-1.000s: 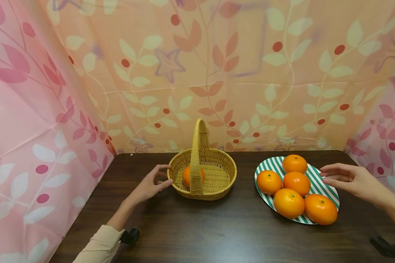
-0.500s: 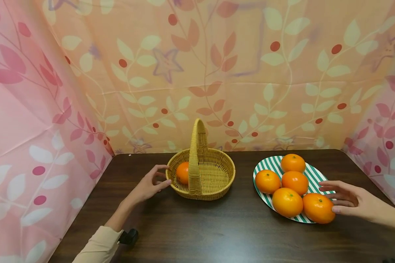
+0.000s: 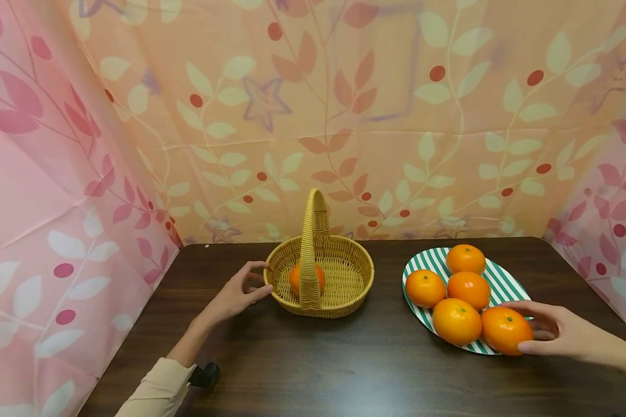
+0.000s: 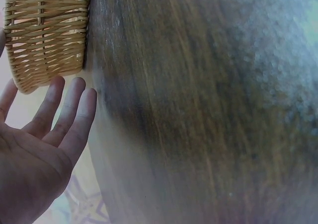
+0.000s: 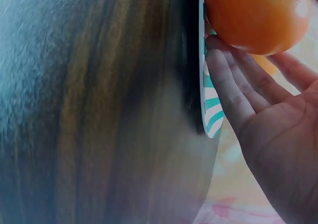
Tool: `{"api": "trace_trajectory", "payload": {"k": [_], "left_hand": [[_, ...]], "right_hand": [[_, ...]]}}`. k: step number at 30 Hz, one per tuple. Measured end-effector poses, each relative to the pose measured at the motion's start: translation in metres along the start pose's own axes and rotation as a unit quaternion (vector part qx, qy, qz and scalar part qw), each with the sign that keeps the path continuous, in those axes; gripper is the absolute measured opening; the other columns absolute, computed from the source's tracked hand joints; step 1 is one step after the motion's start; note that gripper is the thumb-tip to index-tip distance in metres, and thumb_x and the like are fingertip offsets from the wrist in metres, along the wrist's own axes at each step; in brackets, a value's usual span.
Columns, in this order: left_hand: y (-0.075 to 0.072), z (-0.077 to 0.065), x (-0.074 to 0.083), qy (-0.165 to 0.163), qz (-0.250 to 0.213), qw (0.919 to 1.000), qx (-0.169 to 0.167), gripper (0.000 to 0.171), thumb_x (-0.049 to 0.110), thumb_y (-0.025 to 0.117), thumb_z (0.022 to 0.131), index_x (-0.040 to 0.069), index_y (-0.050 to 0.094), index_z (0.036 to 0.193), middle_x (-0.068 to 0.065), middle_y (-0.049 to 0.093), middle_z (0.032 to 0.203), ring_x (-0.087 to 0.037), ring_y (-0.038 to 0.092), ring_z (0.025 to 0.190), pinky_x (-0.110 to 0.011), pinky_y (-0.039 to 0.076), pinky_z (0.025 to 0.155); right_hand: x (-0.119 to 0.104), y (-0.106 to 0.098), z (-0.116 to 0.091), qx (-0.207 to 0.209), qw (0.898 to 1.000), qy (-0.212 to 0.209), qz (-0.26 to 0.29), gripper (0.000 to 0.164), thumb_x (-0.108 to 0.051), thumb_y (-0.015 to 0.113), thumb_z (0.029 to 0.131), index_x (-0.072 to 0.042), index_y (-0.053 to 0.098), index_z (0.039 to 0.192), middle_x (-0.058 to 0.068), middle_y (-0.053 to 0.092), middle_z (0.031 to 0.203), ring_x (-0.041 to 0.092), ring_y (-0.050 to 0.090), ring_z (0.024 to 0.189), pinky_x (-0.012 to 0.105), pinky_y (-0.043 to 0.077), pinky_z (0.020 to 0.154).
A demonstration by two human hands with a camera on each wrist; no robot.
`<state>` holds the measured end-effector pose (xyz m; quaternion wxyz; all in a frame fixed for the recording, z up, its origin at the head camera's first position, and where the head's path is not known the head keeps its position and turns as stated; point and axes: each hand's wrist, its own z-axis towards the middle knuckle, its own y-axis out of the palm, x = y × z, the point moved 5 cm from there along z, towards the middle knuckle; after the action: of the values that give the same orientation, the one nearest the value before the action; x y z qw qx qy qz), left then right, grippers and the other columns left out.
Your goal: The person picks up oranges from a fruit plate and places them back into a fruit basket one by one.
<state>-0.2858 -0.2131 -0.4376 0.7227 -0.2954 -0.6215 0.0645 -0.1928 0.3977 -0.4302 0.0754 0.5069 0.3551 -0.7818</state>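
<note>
A yellow wicker basket (image 3: 344, 284) with a tall handle stands mid-table, one orange (image 3: 315, 281) lying inside, partly behind the handle. My left hand (image 3: 236, 295) is at the basket's left end, thumb and index finger touching its side; in the left wrist view the other fingers (image 4: 67, 114) extend loosely beside the wicker. To the right, a green-and-white striped plate (image 3: 508, 288) carries several oranges. My right hand (image 3: 560, 333) reaches round the front-right orange (image 3: 507, 330), thumb at its near side. In the right wrist view, nearly straight fingers (image 5: 228, 82) touch that orange.
Other oranges (image 3: 456, 321) sit close against the front-right one on the plate. The dark wooden table (image 3: 344, 370) ends at the patterned cloth (image 3: 370, 145) behind, with pink cloth (image 3: 36, 231) at the left. Black wrist gear (image 3: 204, 375) shows below the left sleeve.
My right hand has come down from the plate's right edge to the front-right orange. The orange in the basket rolled left, then back behind the handle. My left hand stays in place.
</note>
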Motion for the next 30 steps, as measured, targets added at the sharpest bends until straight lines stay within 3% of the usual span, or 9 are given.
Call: {"api": "trace_trajectory", "payload": {"k": [10, 13, 20, 30], "left_hand": [[0.003, -0.002, 0.010, 0.011, 0.001, 0.9999, -0.003, 0.054, 0.016, 0.070, 0.099, 0.006, 0.044, 0.145, -0.026, 0.058, 0.124, -0.043, 0.063, 0.108, -0.049, 0.054, 0.084], [0.003, -0.002, 0.009, 0.010, -0.001, 0.9999, -0.004, 0.054, 0.016, 0.070, 0.099, 0.006, 0.044, 0.145, -0.026, 0.059, 0.124, -0.043, 0.063, 0.107, -0.047, 0.054, 0.083], [0.001, -0.001, 0.000, 0.003, 0.000, 1.0000, 0.006, 0.054, 0.028, 0.072, 0.098, 0.017, 0.046, 0.144, -0.018, 0.060, 0.123, -0.034, 0.067, 0.103, -0.042, 0.056, 0.079], [0.001, -0.001, 0.002, 0.015, 0.019, 0.9997, 0.010, 0.053, 0.027, 0.071, 0.099, 0.014, 0.046, 0.144, -0.018, 0.062, 0.120, -0.032, 0.067, 0.102, -0.042, 0.054, 0.079]], "right_hand": [[-0.004, -0.008, -0.003, 0.011, 1.000, 0.016, -0.008, 0.059, 0.024, 0.063, 0.085, 0.006, 0.049, 0.140, -0.003, 0.062, 0.130, 0.011, 0.063, 0.110, 0.031, 0.056, 0.080], [-0.008, -0.014, -0.004, 0.024, 0.999, 0.027, -0.023, 0.058, 0.024, 0.063, 0.086, 0.006, 0.049, 0.140, -0.001, 0.064, 0.128, 0.011, 0.063, 0.109, 0.030, 0.056, 0.079], [-0.016, -0.029, -0.001, 0.055, 0.997, 0.015, -0.061, 0.063, 0.027, 0.064, 0.083, 0.008, 0.047, 0.141, -0.006, 0.061, 0.132, 0.007, 0.062, 0.111, 0.029, 0.057, 0.077], [-0.033, -0.041, 0.018, 0.086, 0.989, 0.040, -0.110, 0.063, 0.022, 0.069, 0.083, 0.005, 0.050, 0.140, -0.003, 0.064, 0.126, 0.009, 0.065, 0.105, 0.027, 0.056, 0.078]]}}
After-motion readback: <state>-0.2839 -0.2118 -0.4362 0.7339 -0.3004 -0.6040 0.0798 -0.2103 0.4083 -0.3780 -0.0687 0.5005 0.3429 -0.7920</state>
